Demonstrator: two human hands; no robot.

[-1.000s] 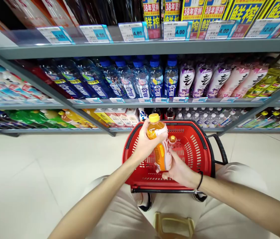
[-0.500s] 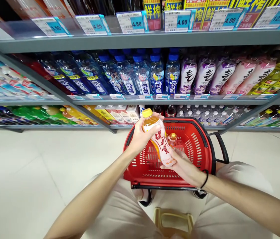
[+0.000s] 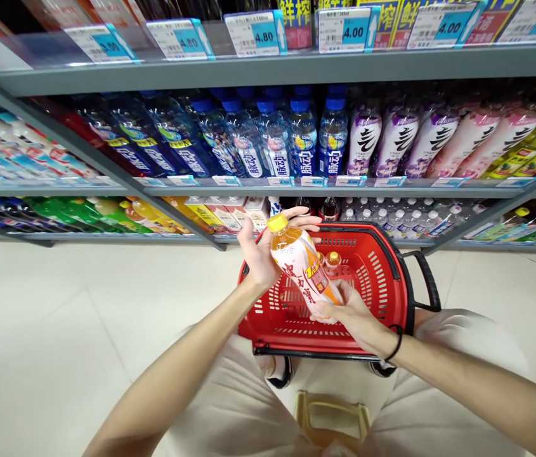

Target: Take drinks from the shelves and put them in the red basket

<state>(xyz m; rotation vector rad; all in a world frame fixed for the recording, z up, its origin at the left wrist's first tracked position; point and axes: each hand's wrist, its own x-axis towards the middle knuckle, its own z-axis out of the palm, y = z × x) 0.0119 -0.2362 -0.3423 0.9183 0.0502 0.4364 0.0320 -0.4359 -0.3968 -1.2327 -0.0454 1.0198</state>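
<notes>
A drink bottle (image 3: pixel 299 270) with a yellow cap and a white and orange label is tilted over the red shopping basket (image 3: pixel 268 330). Near its base, my right hand (image 3: pixel 351 311) has its thumb and fingers closed round it. My left hand (image 3: pixel 262 254) lies behind the upper end, thumb spread and fingers stretched out; whether its palm touches the bottle is hard to tell. Inside the basket, beyond the held bottle, stand small-looking bottles with yellow caps (image 3: pixel 333 259), partly hidden.
Shelves (image 3: pixel 248 73) of drinks rise in front, with blue-capped bottles (image 3: pixel 277 139) and pink-and-purple bottles (image 3: pixel 365 139) on the middle level. The basket's black handle (image 3: pixel 427 279) sticks out right. A yellowish stool (image 3: pixel 332 438) stands between my legs.
The bottle has turned about its long axis, so an orange and red part of its label now shows. My left hand's fingers have opened away from it; the right keeps its hold.
</notes>
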